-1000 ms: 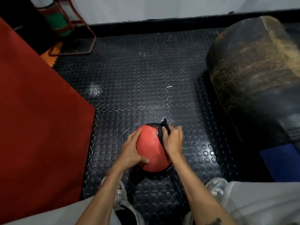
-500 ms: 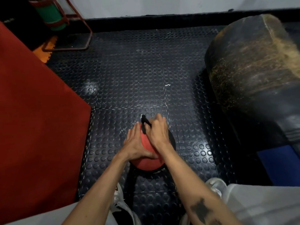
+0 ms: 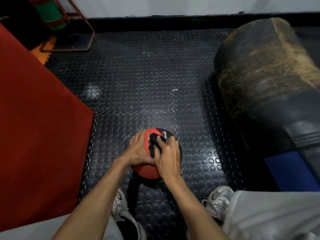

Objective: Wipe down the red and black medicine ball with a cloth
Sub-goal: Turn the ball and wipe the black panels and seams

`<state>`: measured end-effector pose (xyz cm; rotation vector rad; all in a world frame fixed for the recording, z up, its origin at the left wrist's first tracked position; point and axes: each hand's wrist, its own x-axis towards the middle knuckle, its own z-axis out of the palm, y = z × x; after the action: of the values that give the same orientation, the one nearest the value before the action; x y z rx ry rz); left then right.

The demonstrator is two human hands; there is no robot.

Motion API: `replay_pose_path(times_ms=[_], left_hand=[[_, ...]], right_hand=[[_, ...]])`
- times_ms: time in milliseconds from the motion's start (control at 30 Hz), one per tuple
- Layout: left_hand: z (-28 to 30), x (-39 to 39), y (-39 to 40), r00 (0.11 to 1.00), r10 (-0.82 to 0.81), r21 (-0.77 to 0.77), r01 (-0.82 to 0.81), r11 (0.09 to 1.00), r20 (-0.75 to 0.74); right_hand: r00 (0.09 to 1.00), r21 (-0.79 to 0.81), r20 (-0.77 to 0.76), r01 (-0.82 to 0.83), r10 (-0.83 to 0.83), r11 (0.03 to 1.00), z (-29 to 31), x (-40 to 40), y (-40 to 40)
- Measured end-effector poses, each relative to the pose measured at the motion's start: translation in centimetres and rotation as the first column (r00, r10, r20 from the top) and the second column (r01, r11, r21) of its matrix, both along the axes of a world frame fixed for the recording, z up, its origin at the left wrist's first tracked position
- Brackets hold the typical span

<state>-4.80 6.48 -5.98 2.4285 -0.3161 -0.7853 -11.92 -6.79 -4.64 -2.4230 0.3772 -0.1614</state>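
The red and black medicine ball (image 3: 147, 171) rests on the studded black floor between my feet. My left hand (image 3: 138, 150) lies flat against its left side, fingers spread over the red panel. My right hand (image 3: 167, 156) presses a dark cloth (image 3: 155, 142) onto the top of the ball, fingers curled over the fabric. Both hands hide much of the ball; its black panel shows at the right edge.
A red mat (image 3: 34, 127) lies to the left. A worn black punching bag (image 3: 266, 80) lies on the right, with a blue pad (image 3: 290, 170) beside it. A green cylinder (image 3: 50, 13) in a red metal stand stands at the back left. My white shoes (image 3: 216, 201) flank the ball.
My right hand has slid the cloth from the ball's right side to its top. The left hand has stayed on the left side, and the ball has turned slightly.
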Motion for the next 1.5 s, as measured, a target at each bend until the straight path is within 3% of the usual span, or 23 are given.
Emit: replay_pose_path(times_ms=[200, 367, 433, 633, 833, 900, 1067, 1200, 1300, 1367, 1433, 1500], left_hand=[[0.3, -1.3, -0.9, 0.997, 0.077, -0.011, -0.078, 0.997, -0.03], [0.3, 0.2, 0.1, 0.994, 0.098, -0.019, -0.099, 0.995, -0.05], [0.3, 0.5, 0.3, 0.986, 0.143, -0.036, -0.147, 0.989, -0.09], [0.1, -0.6, -0.1, 0.918, 0.38, -0.047, -0.387, 0.921, -0.115], [-0.3, -0.3, 1.2, 0.855, 0.489, -0.07, -0.506, 0.86, -0.175], [-0.1, -1.0, 1.1, 0.854, 0.49, -0.066, -0.506, 0.86, -0.174], [0.4, -1.6, 0.1, 0.827, 0.535, -0.049, -0.549, 0.834, -0.172], [0.2, -0.8, 0.3, 0.787, 0.587, -0.033, -0.602, 0.798, -0.19], [0.2, -0.8, -0.1, 0.78, 0.592, -0.012, -0.607, 0.795, -0.202], [0.4, -1.1, -0.3, 0.797, 0.562, 0.034, -0.569, 0.821, -0.223], [1.1, 0.0, 0.4, 0.828, 0.447, 0.069, -0.452, 0.889, -0.338], [2.2, 1.5, 1.5, 0.891, 0.294, 0.143, -0.26, 0.955, -0.347]], right_hand=[[0.985, 0.053, -0.174, 0.004, 0.006, 0.999, -0.6, 7.7, -1.2], [0.997, 0.101, 0.056, 0.051, -0.057, 0.994, -1.6, -0.5, -1.8], [0.995, 0.108, 0.061, 0.07, -0.077, 0.992, -2.2, -1.5, -1.3], [0.992, 0.169, -0.08, 0.107, -0.094, 0.98, -2.8, 7.8, -3.1], [0.96, 0.26, 0.114, 0.219, -0.255, 0.941, -3.7, -3.0, 1.0], [0.954, 0.262, 0.118, 0.237, -0.275, 0.935, -4.0, -1.2, 0.1], [0.963, 0.252, -0.137, 0.261, -0.232, 0.932, -3.6, 7.9, -3.0], [0.972, 0.265, 0.08, 0.193, -0.221, 0.945, -3.9, 2.8, -0.6], [0.96, 0.264, 0.152, 0.189, -0.235, 0.946, -4.1, -2.2, 1.3], [0.949, 0.268, 0.16, 0.223, -0.272, 0.937, -3.9, 0.0, 0.4], [0.959, 0.269, 0.052, 0.254, -0.278, 0.929, -3.2, 3.6, -1.5], [0.975, 0.216, -0.062, 0.223, -0.215, 0.951, -2.7, 7.1, -3.5]])
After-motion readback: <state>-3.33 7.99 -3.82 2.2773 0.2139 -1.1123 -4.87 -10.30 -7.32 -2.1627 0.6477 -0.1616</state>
